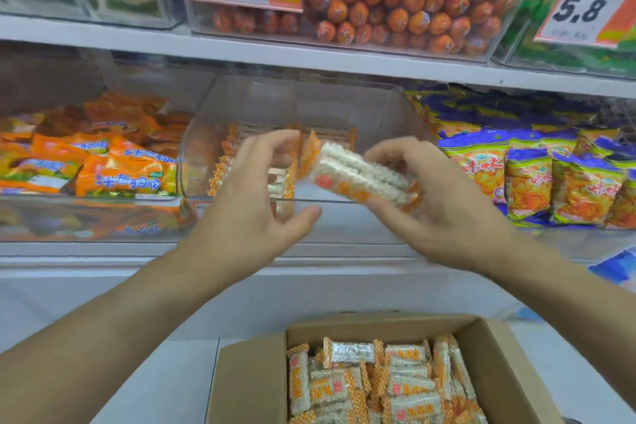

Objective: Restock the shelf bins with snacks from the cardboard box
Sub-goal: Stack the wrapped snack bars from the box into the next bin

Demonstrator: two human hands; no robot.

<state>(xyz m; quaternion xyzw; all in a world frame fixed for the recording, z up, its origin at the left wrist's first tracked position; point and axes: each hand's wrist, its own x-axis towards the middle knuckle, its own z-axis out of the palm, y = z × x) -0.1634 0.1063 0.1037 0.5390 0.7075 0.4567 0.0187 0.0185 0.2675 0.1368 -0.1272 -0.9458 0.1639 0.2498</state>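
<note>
Gripping one snack pack (364, 179) — right hand (437, 196); left hand (254, 196) open.

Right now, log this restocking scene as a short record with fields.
right hand: grips a stack of snack packs over the clear bin
left hand: fingers spread, holding nothing, in front of the bin
clear bin: partly filled, packs at the back left
cardboard box: open, below the shelf, still holding many packs
</note>
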